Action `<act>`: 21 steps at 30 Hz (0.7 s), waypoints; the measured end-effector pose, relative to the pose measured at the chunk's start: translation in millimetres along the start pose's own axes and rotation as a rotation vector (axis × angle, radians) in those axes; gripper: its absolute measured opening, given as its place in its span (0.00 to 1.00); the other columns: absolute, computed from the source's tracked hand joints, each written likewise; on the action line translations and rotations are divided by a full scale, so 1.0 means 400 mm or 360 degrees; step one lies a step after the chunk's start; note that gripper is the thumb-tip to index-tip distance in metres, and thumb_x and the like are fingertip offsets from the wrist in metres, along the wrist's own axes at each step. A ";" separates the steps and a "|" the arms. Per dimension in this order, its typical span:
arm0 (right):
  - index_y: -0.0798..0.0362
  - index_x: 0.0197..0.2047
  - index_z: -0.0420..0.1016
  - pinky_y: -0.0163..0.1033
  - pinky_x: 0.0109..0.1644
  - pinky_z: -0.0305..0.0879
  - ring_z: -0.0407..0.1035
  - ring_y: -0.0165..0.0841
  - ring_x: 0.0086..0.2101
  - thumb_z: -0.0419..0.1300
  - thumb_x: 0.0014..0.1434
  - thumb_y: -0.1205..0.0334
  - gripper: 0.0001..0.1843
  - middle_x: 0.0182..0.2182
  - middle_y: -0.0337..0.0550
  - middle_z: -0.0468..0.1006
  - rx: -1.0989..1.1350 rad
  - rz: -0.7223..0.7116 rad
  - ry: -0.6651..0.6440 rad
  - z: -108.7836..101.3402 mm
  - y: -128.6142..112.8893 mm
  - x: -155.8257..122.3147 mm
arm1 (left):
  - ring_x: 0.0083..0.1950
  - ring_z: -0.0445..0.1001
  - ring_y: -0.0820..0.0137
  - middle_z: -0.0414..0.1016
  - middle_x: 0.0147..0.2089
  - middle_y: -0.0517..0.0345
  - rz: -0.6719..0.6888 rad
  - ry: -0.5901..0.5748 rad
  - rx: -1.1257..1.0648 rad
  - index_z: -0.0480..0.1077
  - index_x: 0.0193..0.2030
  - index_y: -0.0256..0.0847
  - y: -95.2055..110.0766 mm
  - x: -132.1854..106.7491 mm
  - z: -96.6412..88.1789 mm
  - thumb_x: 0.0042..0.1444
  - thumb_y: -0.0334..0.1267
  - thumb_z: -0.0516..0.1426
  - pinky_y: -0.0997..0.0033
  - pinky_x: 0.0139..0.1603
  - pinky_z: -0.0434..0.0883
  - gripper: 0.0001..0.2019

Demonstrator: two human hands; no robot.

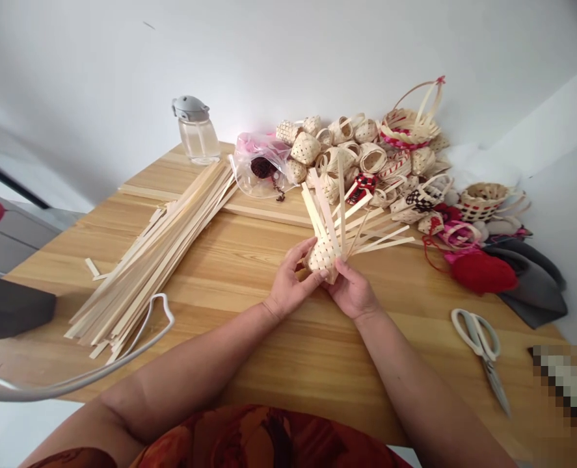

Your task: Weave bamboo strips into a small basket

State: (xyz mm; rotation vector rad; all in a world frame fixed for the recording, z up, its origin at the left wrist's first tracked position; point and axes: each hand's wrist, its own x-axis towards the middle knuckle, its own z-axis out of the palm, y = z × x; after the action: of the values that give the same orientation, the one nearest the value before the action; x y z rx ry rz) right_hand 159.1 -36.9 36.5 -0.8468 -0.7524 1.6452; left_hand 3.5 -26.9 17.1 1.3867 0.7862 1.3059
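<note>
My hands hold a small woven bamboo basket base above the wooden table. Long pale strips fan out from it, up and to the right. My left hand grips the weave from the left side, with its fingers along the woven part. My right hand presses the weave from below and right, with its fingertips on the woven part. Part of the weave is hidden by my fingers.
A large bundle of bamboo strips lies left of my hands. Finished small baskets are heaped at the back, beside a plastic bag and a glass dispenser. White-handled scissors and red and grey cloth lie right.
</note>
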 end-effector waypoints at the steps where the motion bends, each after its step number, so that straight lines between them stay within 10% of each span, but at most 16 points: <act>1: 0.47 0.54 0.79 0.53 0.61 0.71 0.74 0.45 0.54 0.67 0.59 0.53 0.20 0.52 0.42 0.83 0.0003 -0.0002 -0.0001 0.002 -0.001 -0.001 | 0.68 0.67 0.53 0.65 0.70 0.44 -0.0029 0.0004 -0.0052 0.64 0.69 0.45 0.002 0.000 0.001 0.59 0.47 0.64 0.54 0.64 0.70 0.32; 21: 0.46 0.60 0.72 0.55 0.68 0.62 0.70 0.44 0.58 0.74 0.52 0.64 0.33 0.58 0.43 0.78 -0.0364 -0.0317 -0.0105 0.038 -0.001 -0.019 | 0.58 0.76 0.57 0.73 0.65 0.46 -0.0433 0.0172 -0.0635 0.64 0.68 0.44 0.010 0.023 0.003 0.60 0.49 0.62 0.59 0.51 0.77 0.31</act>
State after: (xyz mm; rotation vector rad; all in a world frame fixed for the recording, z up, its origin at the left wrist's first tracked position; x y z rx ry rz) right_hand 147.8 -45.1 46.1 -0.8502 -1.0522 1.4333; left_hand 5.8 -19.6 23.7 0.8675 0.7106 1.2472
